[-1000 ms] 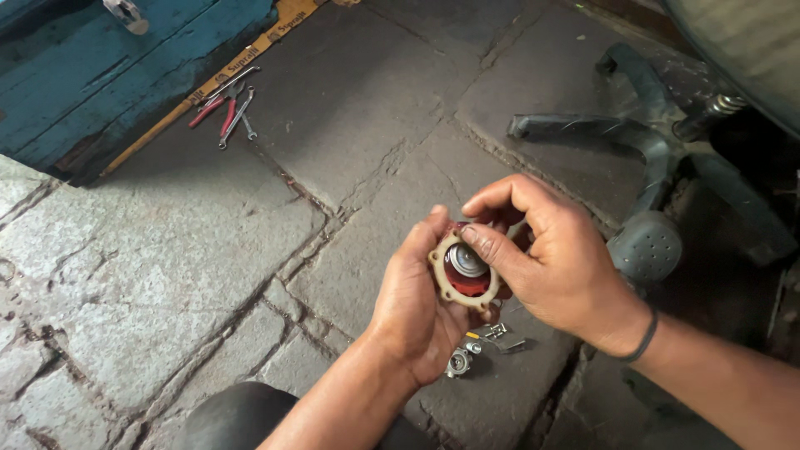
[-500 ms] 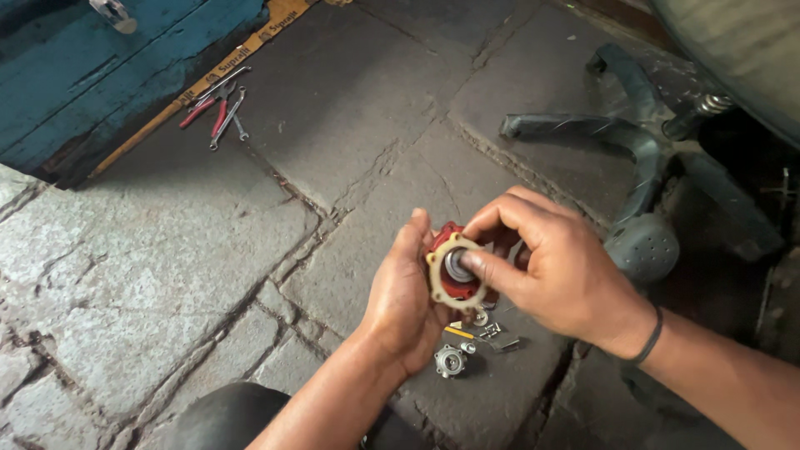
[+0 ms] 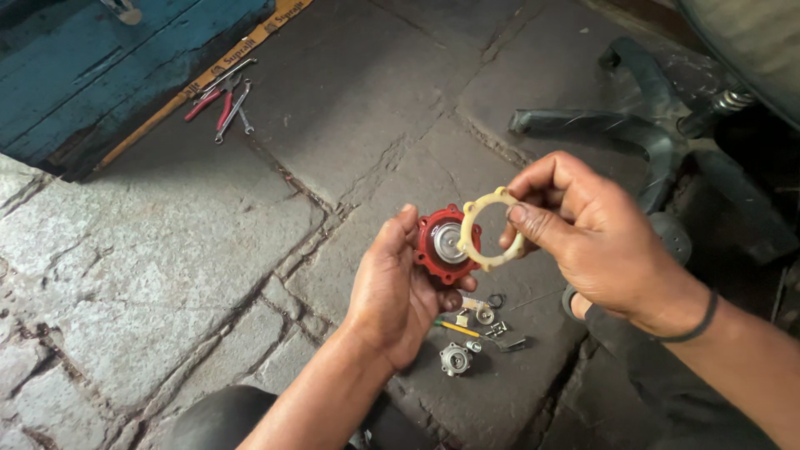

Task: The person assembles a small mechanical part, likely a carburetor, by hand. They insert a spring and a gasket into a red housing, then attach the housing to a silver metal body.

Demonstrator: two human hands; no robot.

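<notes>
Red round housing point(image 3: 439, 244) with a metal centre sits in the left hand point(image 3: 396, 296), grip closed on it: thumb up along its near rim, fingers wrapped behind and under, one fingertip showing below its lower edge. Housing face is turned toward the camera, tilted slightly right.

Cream ring gasket point(image 3: 490, 229) with small lugs around its rim is in the right hand point(image 3: 596, 242), pinched narrow between thumb and forefinger at the ring's right side. Ring stands roughly upright, just right of the housing and overlapping its right edge in view; cannot tell if the two touch. Right wrist carries a dark band point(image 3: 698, 315).

Relative to the housing:
- directly below, on the stone floor point(image 3: 167, 250): a cluster of small loose parts, namely a round metal fitting point(image 3: 455, 359), a yellow-handled tool point(image 3: 457, 327), a small dark o-ring point(image 3: 496, 300), and a few screws and bits too small to tell apart.
- far upper left: red-handled pliers point(image 3: 210, 96) and a spanner point(image 3: 234, 109) lying together on the floor, next to a blue wooden panel point(image 3: 100, 67) with a yellow strip along its edge.
- right and above: dark chair base point(image 3: 633, 133), legs spread on the floor, behind the right hand.
- below left: person's knee in dark cloth at the bottom edge.
</notes>
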